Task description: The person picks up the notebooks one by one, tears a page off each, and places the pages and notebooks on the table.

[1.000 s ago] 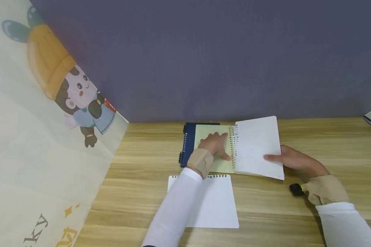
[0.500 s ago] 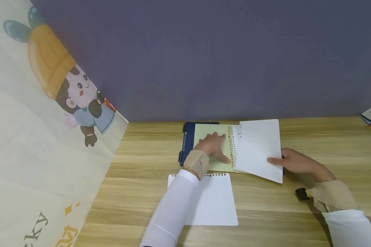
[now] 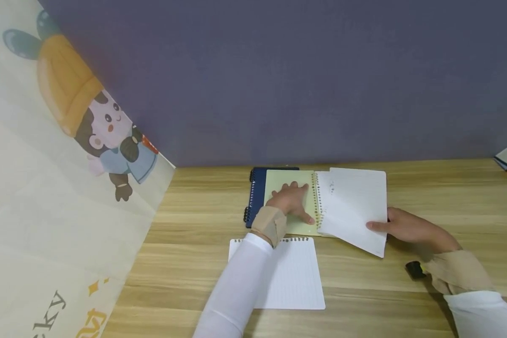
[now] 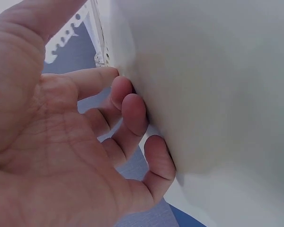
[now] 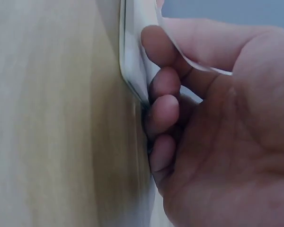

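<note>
A ring-bound notebook lies open, its pale yellow-green cover (image 3: 279,179) folded out to the left. My left hand (image 3: 289,199) rests on that cover, fingers spread and thumb beside the binding. In the left wrist view its slightly bent fingertips (image 4: 135,111) touch the cover. My right hand (image 3: 414,230) pinches the right edge of a white lined sheet (image 3: 359,206), thumb on top and fingers beneath. The sheet's upper left part stands away from the rings, its lower right corner tilted toward me. In the right wrist view, fingertips (image 5: 164,111) lie right at the notebook's edge.
A navy notebook (image 3: 258,190) with black rings lies partly under the cover. In front, a loose lined sheet (image 3: 291,277) with a punched top edge lies on the wood-grain table (image 3: 186,263), partly beneath my left sleeve. A dark panel (image 3: 321,84) rises behind.
My right hand has drawn the sheet right and toward me, turning it; its upper left edge has come away from the rings. The left hand has hardly moved on the cover.
</note>
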`<act>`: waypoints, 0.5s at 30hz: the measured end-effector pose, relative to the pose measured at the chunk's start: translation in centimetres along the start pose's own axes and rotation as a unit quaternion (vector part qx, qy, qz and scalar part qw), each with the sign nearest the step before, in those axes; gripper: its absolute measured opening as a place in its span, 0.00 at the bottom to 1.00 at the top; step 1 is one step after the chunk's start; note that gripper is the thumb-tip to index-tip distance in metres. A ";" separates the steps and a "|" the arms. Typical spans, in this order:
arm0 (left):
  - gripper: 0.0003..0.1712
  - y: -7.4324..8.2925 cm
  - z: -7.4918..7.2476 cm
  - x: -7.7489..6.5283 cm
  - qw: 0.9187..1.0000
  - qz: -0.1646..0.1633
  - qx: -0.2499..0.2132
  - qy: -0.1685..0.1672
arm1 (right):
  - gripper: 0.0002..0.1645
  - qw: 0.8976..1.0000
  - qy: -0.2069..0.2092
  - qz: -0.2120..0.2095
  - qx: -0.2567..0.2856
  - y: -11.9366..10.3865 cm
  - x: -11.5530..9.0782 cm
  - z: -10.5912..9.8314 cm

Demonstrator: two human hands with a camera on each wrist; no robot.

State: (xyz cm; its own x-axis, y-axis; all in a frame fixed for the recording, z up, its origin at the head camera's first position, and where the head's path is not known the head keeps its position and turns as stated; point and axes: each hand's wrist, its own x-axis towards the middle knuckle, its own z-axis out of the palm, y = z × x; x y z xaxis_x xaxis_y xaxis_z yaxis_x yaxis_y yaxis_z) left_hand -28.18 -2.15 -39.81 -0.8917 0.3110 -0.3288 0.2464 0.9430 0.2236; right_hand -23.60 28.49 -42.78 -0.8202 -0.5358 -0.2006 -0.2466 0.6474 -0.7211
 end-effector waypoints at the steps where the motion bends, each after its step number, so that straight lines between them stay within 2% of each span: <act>1: 0.65 0.0 0.0 0.0 1.000 0.000 -0.002 0.001 | 0.29 1.000 -0.001 0.001 0.001 -0.1 0.0 0.0; 15: 0.65 0.0 0.0 -0.2 1.000 -0.007 -0.014 0.004 | 0.29 0.998 -0.025 0.027 0.049 0.5 -0.4 -0.4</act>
State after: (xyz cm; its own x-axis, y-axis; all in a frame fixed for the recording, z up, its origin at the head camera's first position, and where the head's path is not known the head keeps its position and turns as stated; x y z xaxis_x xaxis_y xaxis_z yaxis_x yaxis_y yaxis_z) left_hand -28.01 -2.16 -39.76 -0.8976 0.2977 -0.3250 0.2244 0.9434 0.2443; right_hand -23.57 29.23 -42.77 -0.8033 -0.5300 -0.2717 -0.1496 0.6211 -0.7694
